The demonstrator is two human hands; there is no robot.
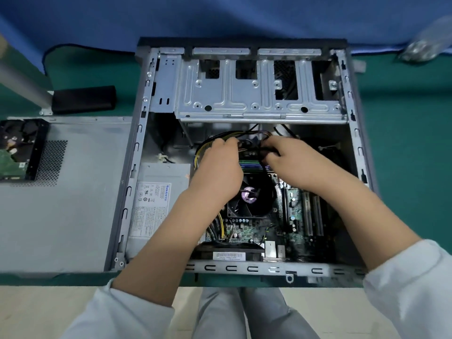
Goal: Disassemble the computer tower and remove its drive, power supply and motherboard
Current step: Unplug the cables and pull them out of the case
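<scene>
Both hands work at a bundle of cables inside the opened computer case.

The fingertips of both hands are hidden among the cables (247,138), so the exact grip is hard to make out; the left hand (217,165) curls its fingers round the yellow and black wires, and the right hand (286,159) pinches a dark cable just beside it. Both forearms reach in from the near edge, covering part of the motherboard (256,231) and the fan (252,196). The case (244,77) lies on its side on the green tabletop (403,118), with the power supply (159,192) still in its left corner. The drive (14,152), cut off at the left edge, rests on the removed side panel (73,204). A blurred object at top right cannot be identified.
</scene>
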